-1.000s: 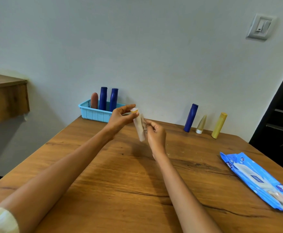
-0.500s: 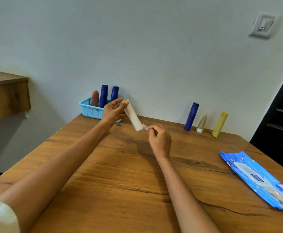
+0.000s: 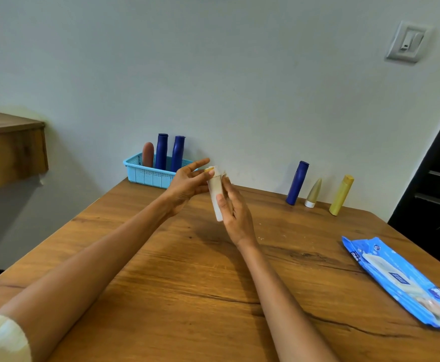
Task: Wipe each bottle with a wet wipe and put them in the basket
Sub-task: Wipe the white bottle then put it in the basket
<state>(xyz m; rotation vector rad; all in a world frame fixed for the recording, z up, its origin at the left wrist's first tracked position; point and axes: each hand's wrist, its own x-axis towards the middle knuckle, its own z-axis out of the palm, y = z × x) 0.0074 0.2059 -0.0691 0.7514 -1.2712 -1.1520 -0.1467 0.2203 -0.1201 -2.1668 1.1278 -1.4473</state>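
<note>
Wooden table [image 3: 177,278] up against a plain wall, both hands, left hand [image 3: 187,185] and right hand [image 3: 236,212], gripping a pale bottle [image 3: 215,190] held up just right of the blue basket [image 3: 148,175].

You hold a bottle [image 3: 215,190] between both hands above the table [image 3: 161,296]. The basket [image 3: 151,175] stands far left by the wall, apparently with three bottles inside; three bottles [image 3: 314,190] stand far right, the wipes pack [image 3: 401,280] nearer you.
</note>
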